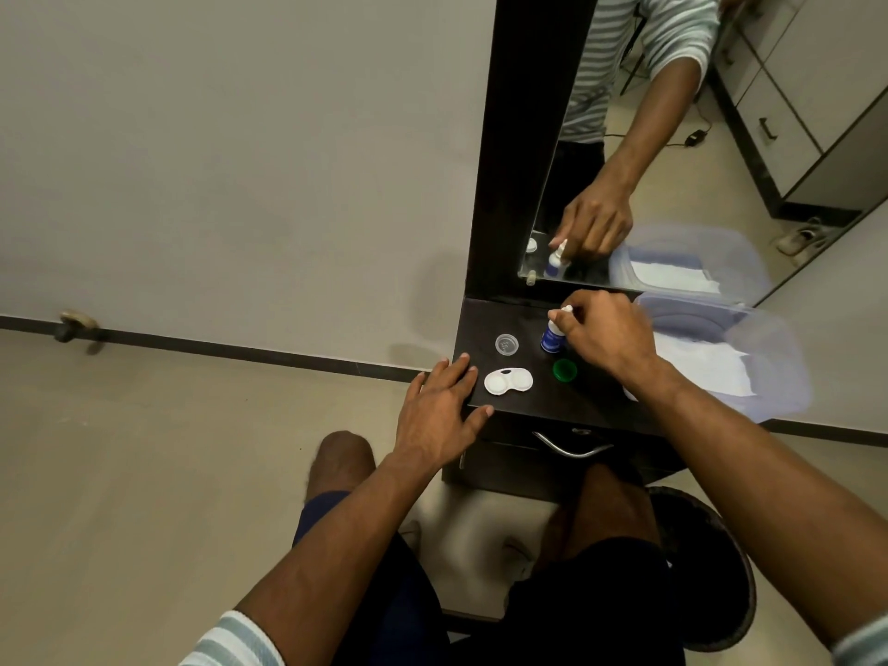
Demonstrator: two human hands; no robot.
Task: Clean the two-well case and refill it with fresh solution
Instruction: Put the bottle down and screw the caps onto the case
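The white two-well case (508, 381) lies open on the dark dresser top (591, 401), both wells uncapped. A clear round cap (507, 344) sits behind it and a green cap (564, 370) lies to its right. A small blue solution bottle (550, 336) with a white tip stands upright behind the green cap. My right hand (605, 336) grips the bottle near its top. My left hand (439, 415) rests flat with spread fingers on the dresser's left front corner, just left of the case.
A clear plastic tub (749, 358) holding white tissue sits at the right of the dresser top. A mirror (672, 185) stands behind, reflecting my arm and the bottle. A drawer handle (572, 449) is below the front edge. My knees and a stool are underneath.
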